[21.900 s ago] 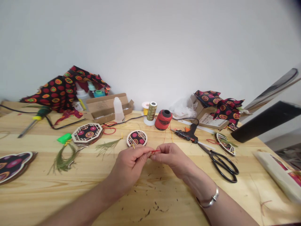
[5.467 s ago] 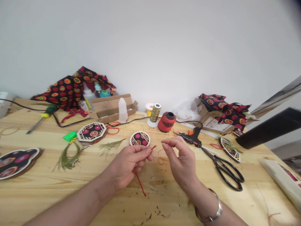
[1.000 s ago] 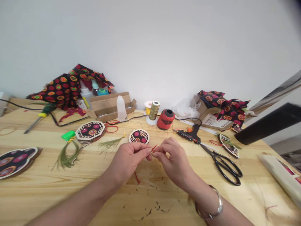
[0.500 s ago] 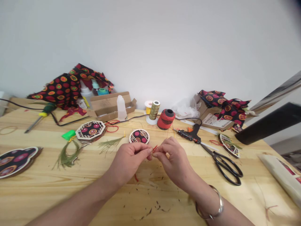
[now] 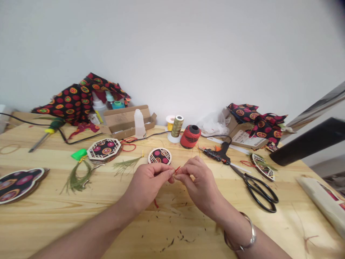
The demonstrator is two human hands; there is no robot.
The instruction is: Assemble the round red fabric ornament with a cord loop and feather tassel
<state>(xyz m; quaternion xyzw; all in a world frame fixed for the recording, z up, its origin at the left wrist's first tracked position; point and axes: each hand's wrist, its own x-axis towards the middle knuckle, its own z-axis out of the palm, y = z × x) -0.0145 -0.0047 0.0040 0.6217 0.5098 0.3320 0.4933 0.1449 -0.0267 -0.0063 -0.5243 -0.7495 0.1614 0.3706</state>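
Above the middle of the wooden table (image 5: 54, 216), my left hand (image 5: 148, 185) and my right hand (image 5: 198, 183) meet fingertip to fingertip. Both pinch a short red cord (image 5: 177, 169), whose small looped end shows between the thumbs. A tail of the cord hangs below my left hand (image 5: 155, 203). A silver bangle (image 5: 249, 235) sits on my right wrist. Just beyond the hands lies a small round wooden lattice piece with patterned fabric (image 5: 160, 155).
Black scissors (image 5: 258, 190) and a black glue gun (image 5: 217, 154) lie to the right. A red thread spool (image 5: 190, 136), a gold spool (image 5: 176, 126), a cardboard box (image 5: 126, 120) and glue bottles stand at the back. An octagonal lattice piece (image 5: 104, 149), green tassels (image 5: 77, 178) and patterned cloth (image 5: 78, 99) lie left.
Over the last second both hands stay almost still, pinching the red cord between them. About five seconds ago my right hand was raised apart from the cord; now it is closed on it.
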